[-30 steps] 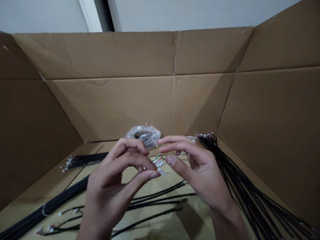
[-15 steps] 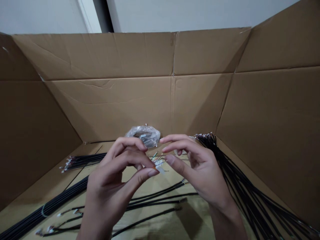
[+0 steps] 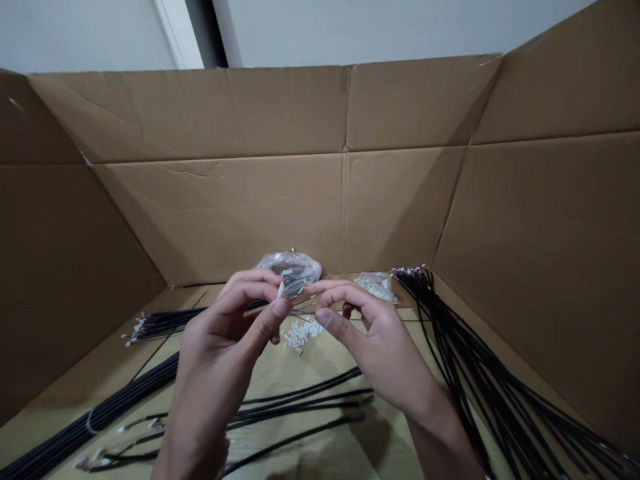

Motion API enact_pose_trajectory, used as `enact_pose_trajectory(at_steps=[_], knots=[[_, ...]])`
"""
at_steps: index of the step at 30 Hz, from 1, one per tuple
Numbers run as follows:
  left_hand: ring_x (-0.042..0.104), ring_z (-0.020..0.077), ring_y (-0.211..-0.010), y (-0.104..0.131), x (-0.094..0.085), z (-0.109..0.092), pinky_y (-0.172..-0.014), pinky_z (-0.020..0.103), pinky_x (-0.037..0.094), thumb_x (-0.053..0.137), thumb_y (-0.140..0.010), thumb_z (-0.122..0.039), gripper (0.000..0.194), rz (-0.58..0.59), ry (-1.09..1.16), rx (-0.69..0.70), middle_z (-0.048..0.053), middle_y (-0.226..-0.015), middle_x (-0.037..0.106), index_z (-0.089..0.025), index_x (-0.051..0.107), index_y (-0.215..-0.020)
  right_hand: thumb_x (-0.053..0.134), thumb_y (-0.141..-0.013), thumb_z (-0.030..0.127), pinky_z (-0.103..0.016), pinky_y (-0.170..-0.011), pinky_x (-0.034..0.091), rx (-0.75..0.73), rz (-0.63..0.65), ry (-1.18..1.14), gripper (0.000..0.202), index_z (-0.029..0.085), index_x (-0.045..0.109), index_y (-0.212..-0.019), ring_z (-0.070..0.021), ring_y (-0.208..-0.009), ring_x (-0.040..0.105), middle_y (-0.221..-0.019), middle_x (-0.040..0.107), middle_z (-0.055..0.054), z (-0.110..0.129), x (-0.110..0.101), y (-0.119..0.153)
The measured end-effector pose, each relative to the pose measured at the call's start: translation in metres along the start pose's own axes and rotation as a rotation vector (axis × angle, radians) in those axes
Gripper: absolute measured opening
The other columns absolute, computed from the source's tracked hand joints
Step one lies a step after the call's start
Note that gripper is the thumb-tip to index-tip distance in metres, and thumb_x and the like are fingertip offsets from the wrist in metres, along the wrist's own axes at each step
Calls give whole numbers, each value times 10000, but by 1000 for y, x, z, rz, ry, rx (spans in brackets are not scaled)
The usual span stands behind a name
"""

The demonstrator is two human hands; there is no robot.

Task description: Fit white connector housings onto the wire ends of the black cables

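Hands with small white connector and fine wires.

Left hand (image 3: 215, 347): thumb and forefinger pinching one small white connector (image 3: 281, 290), upright, its lower end hidden by the thumb. Right hand (image 3: 385, 353): fingers curved, tips beside thin wires (image 3: 304, 308); whether it grips them cannot be told. The wires' far ends are lost behind the fingers.

Below, between the hands: loose heap of white connectors (image 3: 301, 335), hard-edged, pale. Beyond left hand: crinkled clear plastic bag (image 3: 295, 265), contents indistinct. Beyond right hand: smaller clear bag (image 3: 376, 287), partly covered. Right of right hand: fanned black cables (image 3: 480, 360), cut off by the frame. Left of left hand: banded black bundle (image 3: 125, 393), likewise cut off.
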State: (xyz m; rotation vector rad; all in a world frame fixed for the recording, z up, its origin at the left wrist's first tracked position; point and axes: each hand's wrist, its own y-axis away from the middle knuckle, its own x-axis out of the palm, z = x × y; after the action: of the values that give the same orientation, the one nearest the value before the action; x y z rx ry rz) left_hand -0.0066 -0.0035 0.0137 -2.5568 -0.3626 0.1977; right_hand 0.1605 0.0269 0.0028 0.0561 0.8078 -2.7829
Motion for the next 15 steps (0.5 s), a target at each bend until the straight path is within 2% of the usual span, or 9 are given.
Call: enact_pose_trajectory(at_steps=[3, 8, 15], knots=[[502, 93, -682, -1, 0, -2, -539, 131, 434, 769, -891, -402, 170, 38, 18, -69, 8, -925, 653, -234, 756, -875, 692, -968, 328, -384, -1041, 491, 44, 18, -47, 110, 244, 711, -899, -203, -1207, 677, -1227, 779, -28, -2, 0, 0], [510, 91, -662, 0, -1, -6, -547, 131, 446, 784, -877, -405, 184, 33, 66, -147, 12, -882, 692, -226, 774, -914, 687, -962, 356, -418, -1010, 501, 60, 20, -39, 135, 244, 714, -892, -238, -1217, 676, -1229, 783, -44, -1, -1, -1], [627, 109, -676, -5, -5, -6, -591, 137, 530, 771, -882, -342, 121, 106, 10, -106, 17, -783, 717, -221, 766, -873, 658, -977, 339, -444, -965, 524, 51, 10, -22, 140, 243, 701, -884, -255, -1177, 694, -1214, 785, -60, 1, -1, -1]])
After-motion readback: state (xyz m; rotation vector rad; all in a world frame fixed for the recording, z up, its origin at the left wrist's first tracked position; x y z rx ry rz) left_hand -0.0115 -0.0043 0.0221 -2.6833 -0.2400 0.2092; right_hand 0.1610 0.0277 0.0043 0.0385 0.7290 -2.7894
